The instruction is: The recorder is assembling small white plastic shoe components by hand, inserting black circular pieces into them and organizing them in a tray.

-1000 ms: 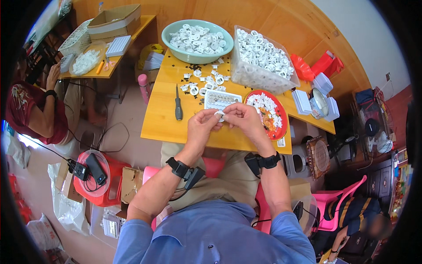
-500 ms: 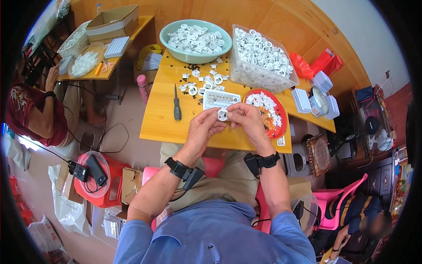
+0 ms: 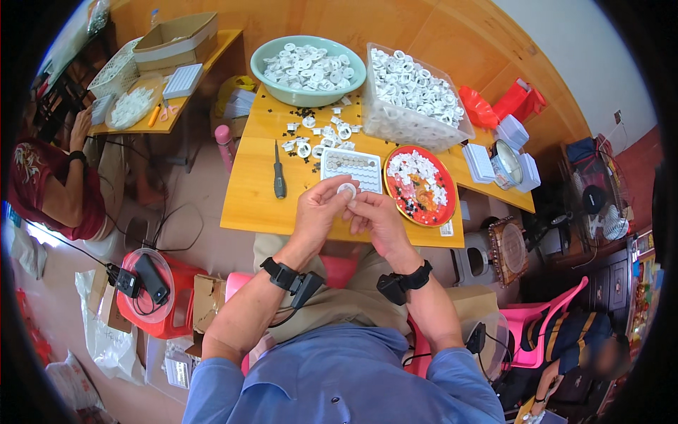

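Observation:
A small white round plastic part [image 3: 346,189] is pinched in the fingertips of my left hand [image 3: 316,212], above the near edge of the wooden table. My right hand [image 3: 378,218] is closed too, its thumb and fingertips pressed against the lower right of the same part. Just beyond my hands lies a white ridged tray [image 3: 364,180] with a row of small round metallic pieces. To its right stands a red plate [image 3: 443,208] of small white pieces, with some black ones. A dark-handled screwdriver [image 3: 280,185] lies to the left.
At the back stand a green basin [image 3: 282,90] and a clear plastic bin [image 3: 417,141], both heaped with white parts. Loose white parts [image 3: 304,150] and black bits lie before them. A pink bottle [image 3: 224,145] stands left of the table. Another person [image 3: 53,184] sits at a side table.
My hands have shifted slightly left and lower right, and the white part has turned and moved left. My right hand has slid lower against it. The whole view has shifted a little.

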